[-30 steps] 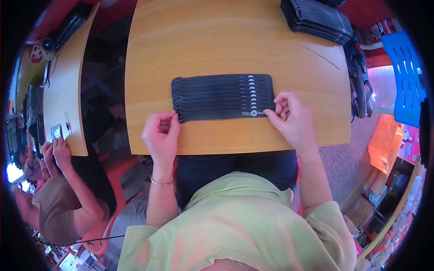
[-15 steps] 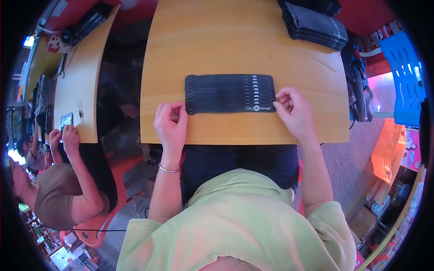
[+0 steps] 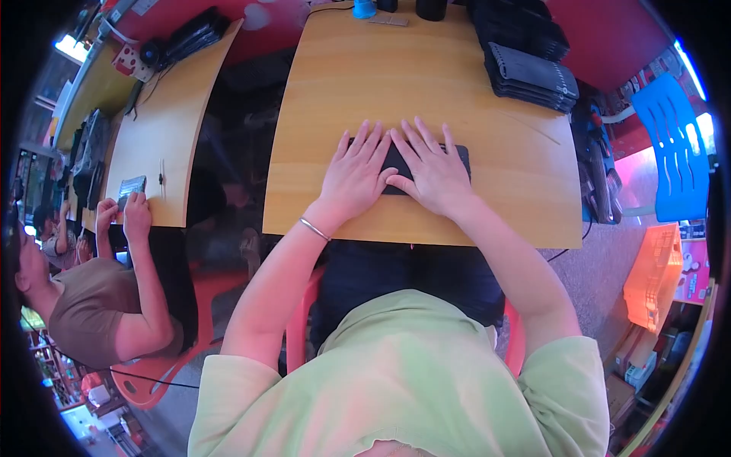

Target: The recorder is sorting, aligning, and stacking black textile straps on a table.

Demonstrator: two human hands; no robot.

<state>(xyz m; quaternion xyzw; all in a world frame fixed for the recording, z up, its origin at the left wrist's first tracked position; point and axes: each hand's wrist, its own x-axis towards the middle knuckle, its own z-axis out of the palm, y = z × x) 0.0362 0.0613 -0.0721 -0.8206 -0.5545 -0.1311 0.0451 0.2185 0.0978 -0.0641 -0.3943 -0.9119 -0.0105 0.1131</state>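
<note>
Beneath my two palms lies a flat bundle of black straps point(image 3: 395, 161) on the wooden table point(image 3: 365, 84). My left hand point(image 3: 355, 174) rests flat over its left part, fingers stretched forward and slightly spread. Over the right part, my right hand point(image 3: 436, 172) also presses flat, its fingers apart. The two thumbs meet near the middle of the bundle. Most of the bundle is covered; dark parts show between the hands and at its right end.
At the far right stand a pile of folded black strap bundles point(image 3: 529, 76) and darker bundles behind it. A blue cup point(image 3: 364, 9) is at the far edge. To the left, a co-worker point(image 3: 114, 305) sits at another table point(image 3: 171, 114). An orange basket point(image 3: 653, 276) stands right.
Both hands have moved inward from the bundle's two ends, opened from pinches and come down flat on top. The view has shifted, showing more of the table's far edge.
</note>
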